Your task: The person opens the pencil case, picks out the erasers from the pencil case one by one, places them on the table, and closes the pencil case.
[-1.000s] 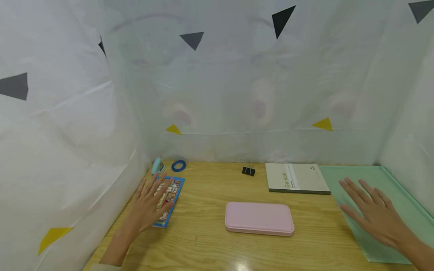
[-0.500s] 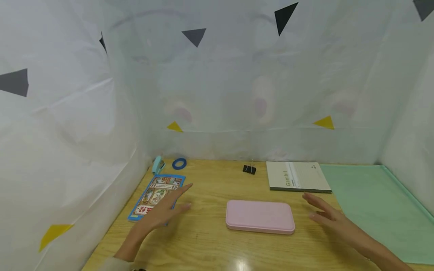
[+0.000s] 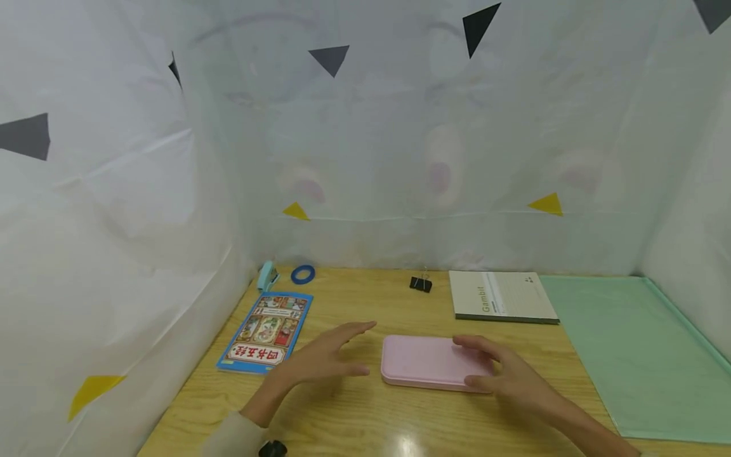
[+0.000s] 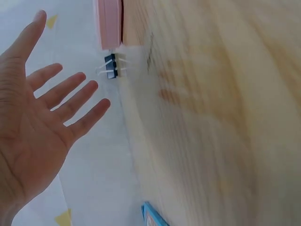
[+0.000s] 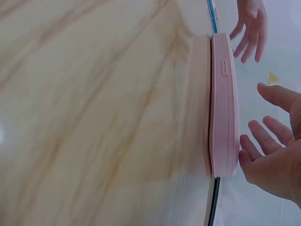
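Note:
A pink oblong case (image 3: 425, 360) lies flat in the middle of the wooden table (image 3: 354, 412). My left hand (image 3: 334, 352) hovers just off its left end, fingers straight and spread, holding nothing; the left wrist view shows the open palm (image 4: 42, 117) with the case (image 4: 109, 23) beyond the fingertips. My right hand (image 3: 499, 373) reaches over the case's right end with relaxed fingers. In the right wrist view its thumb and fingers (image 5: 263, 136) stand close to the end of the case (image 5: 221, 103), not curled round it. Whether they touch it I cannot tell.
A blue picture book (image 3: 265, 331) lies at the left, with a light-blue stapler (image 3: 266, 277) and a blue tape ring (image 3: 302, 274) behind it. A black binder clip (image 3: 420, 284), a notebook (image 3: 499, 296) and a green mat (image 3: 634, 343) are at the back and right. White sheeting walls three sides.
Both hands have swung inward: the left off the picture book, the right off the green mat, and they now flank the pink case. The case has not moved.

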Tool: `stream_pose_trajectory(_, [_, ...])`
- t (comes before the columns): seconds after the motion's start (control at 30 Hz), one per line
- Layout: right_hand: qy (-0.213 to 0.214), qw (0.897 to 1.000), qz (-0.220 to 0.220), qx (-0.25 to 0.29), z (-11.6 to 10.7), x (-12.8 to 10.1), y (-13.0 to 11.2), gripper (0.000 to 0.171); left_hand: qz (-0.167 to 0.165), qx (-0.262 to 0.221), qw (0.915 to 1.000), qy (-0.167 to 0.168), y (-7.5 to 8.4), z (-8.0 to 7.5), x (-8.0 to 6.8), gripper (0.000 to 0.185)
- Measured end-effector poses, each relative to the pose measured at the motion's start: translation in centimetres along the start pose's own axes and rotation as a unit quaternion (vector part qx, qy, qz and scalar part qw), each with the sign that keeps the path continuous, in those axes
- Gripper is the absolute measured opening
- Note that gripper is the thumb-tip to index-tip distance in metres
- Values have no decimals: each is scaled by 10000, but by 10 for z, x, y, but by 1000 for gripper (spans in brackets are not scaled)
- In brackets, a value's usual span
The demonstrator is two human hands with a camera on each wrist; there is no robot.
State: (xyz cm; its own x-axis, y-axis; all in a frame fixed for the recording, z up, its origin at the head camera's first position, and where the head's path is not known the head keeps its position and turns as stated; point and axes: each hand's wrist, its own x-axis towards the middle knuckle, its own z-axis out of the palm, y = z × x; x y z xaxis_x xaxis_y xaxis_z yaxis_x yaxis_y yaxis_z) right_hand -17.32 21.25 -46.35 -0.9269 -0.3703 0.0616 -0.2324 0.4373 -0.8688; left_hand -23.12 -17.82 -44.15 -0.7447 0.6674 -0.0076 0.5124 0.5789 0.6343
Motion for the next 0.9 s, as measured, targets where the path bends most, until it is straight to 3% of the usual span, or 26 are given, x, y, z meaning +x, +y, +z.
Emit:
stream_pose_trajectory(0.17, [-35,9975,-692,-126,14,7,3,55,277,390,9988,-144,4,10,21,82])
stream_pose_trajectory(0.27, [17,9907,-1290,-427,21,11,6,44,273,454,9980,-332,5,18,31,86])
stream_pose_trajectory(0.37, [33,9843,-1601,-738,27,15,7,39,241,518,9972,-489,7,25,37,89])
stream_pose_trajectory(0.63, [139,9821,-1321,-1339,32,16,5,48,240,1066,9930,-449,13,36,46,98])
stream_pose_trajectory(0.77, [266,9800,-1355,-1435,33,14,5,57,207,1105,9929,-390,15,38,48,95])
stream_pose_trajectory(0.9, [372,9754,-1497,-1577,33,14,5,56,60,1078,9934,-396,14,38,49,92])
